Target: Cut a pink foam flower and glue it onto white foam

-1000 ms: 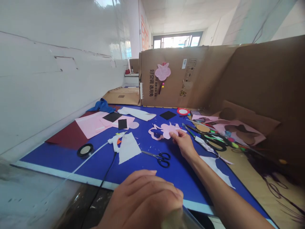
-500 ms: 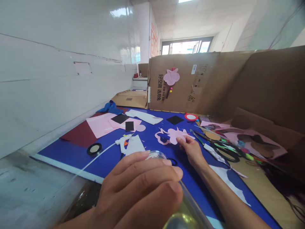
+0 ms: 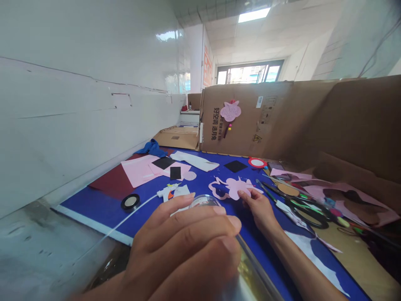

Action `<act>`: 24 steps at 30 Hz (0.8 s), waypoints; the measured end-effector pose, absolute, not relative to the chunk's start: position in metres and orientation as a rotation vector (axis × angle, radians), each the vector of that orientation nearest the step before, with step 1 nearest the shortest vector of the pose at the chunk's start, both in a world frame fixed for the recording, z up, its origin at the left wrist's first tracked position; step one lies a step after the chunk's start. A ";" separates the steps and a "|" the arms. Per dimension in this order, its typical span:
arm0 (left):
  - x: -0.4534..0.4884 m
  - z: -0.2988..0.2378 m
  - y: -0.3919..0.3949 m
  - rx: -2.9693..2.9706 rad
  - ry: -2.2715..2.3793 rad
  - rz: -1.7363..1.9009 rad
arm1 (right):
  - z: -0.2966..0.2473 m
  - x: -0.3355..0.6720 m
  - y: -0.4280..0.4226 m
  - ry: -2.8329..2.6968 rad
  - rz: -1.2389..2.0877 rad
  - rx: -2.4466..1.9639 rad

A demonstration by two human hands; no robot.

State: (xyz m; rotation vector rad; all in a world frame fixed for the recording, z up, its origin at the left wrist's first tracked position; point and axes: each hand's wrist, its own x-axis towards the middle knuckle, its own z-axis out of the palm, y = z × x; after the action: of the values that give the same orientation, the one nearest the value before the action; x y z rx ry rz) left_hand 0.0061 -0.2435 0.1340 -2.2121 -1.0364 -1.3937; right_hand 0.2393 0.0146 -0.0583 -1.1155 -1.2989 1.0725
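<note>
Close to the camera, my left hand (image 3: 188, 246) is wrapped round a clear plastic bottle-like container (image 3: 258, 267) with something yellowish inside. Its clear round end shows just beyond my fingers. Further forward, my right hand (image 3: 258, 205) pinches the edge of a pink paper cutout (image 3: 234, 187) with rounded lobes, low over the blue table surface. A pink paper outline (image 3: 214, 191), left over from a cut, lies against its left side. Left of the container is a white glue gun (image 3: 166, 192), partly on white paper (image 3: 181, 191).
A roll of black tape (image 3: 130, 202), pink sheets (image 3: 138, 172) and black squares (image 3: 235, 166) lie on the blue surface (image 3: 200, 182). Scissors (image 3: 308, 214) and craft bits crowd the right. Behind stands a cardboard wall (image 3: 278, 121) bearing a pink cutout (image 3: 230, 111).
The view has tilted upward a little, so the table items appear lower and slightly right. Both hands keep the same holds, with no clear movement of the cutout on the table.
</note>
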 end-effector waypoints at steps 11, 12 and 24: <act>-0.008 0.128 -0.238 -2.268 -0.965 -1.190 | -0.062 0.240 0.016 -1.313 1.072 -1.130; -0.008 0.128 -0.237 -2.269 -0.954 -1.181 | -0.062 0.240 0.016 -1.318 1.068 -1.130; -0.005 0.117 -0.231 -2.266 -0.982 -1.246 | -0.063 0.239 0.016 -1.337 1.046 -1.146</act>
State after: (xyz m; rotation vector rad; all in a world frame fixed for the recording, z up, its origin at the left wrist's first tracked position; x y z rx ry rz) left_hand -0.0048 -0.2305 0.1168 -2.2656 -0.9819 -1.2462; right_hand 0.2389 0.0163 -0.0632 -1.1464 -1.3372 1.0460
